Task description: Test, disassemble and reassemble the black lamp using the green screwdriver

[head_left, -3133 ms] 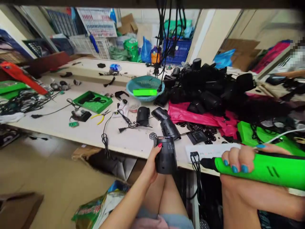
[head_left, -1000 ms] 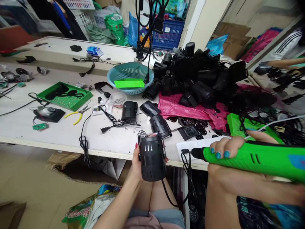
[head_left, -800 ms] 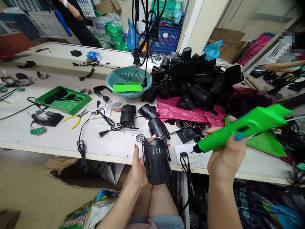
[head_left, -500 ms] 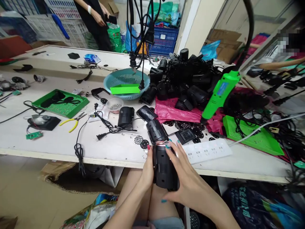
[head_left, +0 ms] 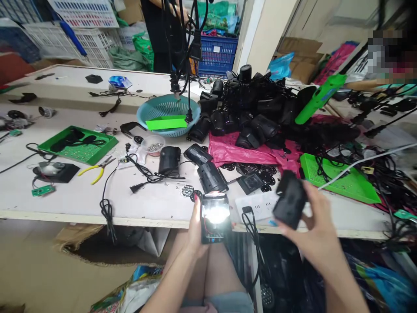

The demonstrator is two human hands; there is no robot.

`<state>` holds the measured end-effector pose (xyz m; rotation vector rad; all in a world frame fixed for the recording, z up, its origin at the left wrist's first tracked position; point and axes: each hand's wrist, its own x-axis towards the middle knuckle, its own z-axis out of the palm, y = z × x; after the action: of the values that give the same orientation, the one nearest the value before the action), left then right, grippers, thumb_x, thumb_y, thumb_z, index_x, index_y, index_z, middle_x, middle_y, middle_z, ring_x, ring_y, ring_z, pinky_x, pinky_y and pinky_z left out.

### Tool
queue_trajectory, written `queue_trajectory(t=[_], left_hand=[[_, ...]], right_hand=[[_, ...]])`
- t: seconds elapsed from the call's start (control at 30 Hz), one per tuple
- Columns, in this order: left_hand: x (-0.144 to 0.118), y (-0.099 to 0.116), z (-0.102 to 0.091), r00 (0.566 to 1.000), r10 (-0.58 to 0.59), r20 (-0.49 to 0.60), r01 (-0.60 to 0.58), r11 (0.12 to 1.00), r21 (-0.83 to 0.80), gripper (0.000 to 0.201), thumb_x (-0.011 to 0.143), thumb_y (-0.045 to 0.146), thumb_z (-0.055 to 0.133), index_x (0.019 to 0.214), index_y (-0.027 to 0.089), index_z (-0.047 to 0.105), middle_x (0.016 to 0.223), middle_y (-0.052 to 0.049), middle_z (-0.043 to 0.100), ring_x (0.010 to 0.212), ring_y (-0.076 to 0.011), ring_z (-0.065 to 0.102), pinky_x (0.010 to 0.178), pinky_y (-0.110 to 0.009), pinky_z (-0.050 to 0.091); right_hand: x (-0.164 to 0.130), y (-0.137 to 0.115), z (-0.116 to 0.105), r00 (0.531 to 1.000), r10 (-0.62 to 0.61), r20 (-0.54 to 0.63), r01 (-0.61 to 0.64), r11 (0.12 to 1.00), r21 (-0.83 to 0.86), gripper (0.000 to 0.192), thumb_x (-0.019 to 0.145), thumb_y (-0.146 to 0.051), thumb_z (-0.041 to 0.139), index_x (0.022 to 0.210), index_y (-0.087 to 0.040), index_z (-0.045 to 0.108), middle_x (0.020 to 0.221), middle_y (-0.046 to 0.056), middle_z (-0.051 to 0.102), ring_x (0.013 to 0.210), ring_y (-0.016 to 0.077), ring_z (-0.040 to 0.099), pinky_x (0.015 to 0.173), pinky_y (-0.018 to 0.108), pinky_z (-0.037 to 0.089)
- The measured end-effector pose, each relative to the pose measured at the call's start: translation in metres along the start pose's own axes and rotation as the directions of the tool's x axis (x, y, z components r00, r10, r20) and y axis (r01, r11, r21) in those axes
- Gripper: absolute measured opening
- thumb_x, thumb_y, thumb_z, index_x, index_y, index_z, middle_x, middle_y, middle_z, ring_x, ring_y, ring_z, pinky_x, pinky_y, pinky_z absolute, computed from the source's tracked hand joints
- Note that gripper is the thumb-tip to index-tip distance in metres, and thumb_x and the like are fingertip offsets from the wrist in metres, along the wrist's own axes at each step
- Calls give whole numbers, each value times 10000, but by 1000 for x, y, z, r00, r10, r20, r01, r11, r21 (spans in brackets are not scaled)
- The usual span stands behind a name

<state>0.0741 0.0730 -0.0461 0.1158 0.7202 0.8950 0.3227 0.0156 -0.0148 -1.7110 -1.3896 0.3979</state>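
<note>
Just in front of the white power strip [head_left: 260, 203] at the workbench's near edge, the left hand [head_left: 195, 226] grips a black lamp housing [head_left: 214, 217] with shining inside, while the right hand [head_left: 314, 226] clasps a separate black housing shell [head_left: 289, 199].

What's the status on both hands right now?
Left hand grips the lit black lamp body over the lap. Right hand holds a separate black housing piece beside it. Power strip and black cord lie between them.
</note>
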Motion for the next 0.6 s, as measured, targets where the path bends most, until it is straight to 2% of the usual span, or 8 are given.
queue_trajectory(t=[0.07,0.13,0.17,0.2,0.27,0.33,0.47,0.6], left_hand=[[-1,2,-1,1000,12,13,-12,1000,-3,693,934,666,436,1410,172,532,994,-150,772,789,-306,765,847,-482,585],[-2,4,0,999,22,32,-22,1000,1,679,940,654,437,1423,184,515,995,-139,770,786,-303,765,851,-484,581],[-3,5,2,999,22,35,-23,1000,7,667,945,647,431,1424,190,515,992,-134,770,788,-303,765,853,-484,580],[-4,5,3,999,14,30,-15,1000,15,661,950,644,422,1416,187,523,984,-132,772,790,-305,766,852,-485,580],[-7,6,7,999,-34,-7,34,999,28,687,942,666,408,1372,153,565,938,-139,777,793,-318,765,848,-486,581],[-9,5,9,995,-90,-42,91,995,29,736,922,702,406,1299,107,619,868,-150,779,799,-334,763,845,-488,583],[-8,0,10,992,-114,-48,114,994,-4,724,922,704,405,1170,81,679,791,-143,776,809,-333,762,854,-480,584],[-4,-1,9,989,-111,-92,110,994,-22,692,941,680,386,1028,70,701,812,-148,776,744,-304,763,829,-453,596]], right_hand=[[13,42,-33,981,117,-153,-137,982,-126,993,623,-518,846,1495,-335,408,1494,158,354,1375,403,411,944,548,537],[26,87,-67,944,114,-310,-204,940,-275,1056,491,-567,882,1421,-234,510,1404,212,436,1359,478,404,951,600,494],[31,109,-81,939,109,-325,-228,907,-353,1030,491,-597,868,1385,-211,534,1339,215,485,1373,498,381,1037,616,416],[36,130,-94,949,138,-283,-243,892,-380,944,545,-622,828,1347,-213,545,1282,211,513,1349,508,413,1081,624,359],[41,166,-111,960,165,-226,-246,884,-399,877,453,-620,862,1188,-221,599,1159,203,563,1290,543,463,1075,634,350],[43,192,-116,973,159,-168,-213,896,-389,837,399,-643,851,1086,-234,603,1128,196,571,1279,567,460,1079,659,333],[43,211,-107,984,157,-83,-177,907,-382,777,498,-633,814,1125,-233,588,1347,239,478,1398,554,325,1146,636,247],[46,197,-95,963,203,-178,-239,947,-213,733,423,-487,924,1059,-255,642,1408,218,451,1435,559,246,1163,609,198]])
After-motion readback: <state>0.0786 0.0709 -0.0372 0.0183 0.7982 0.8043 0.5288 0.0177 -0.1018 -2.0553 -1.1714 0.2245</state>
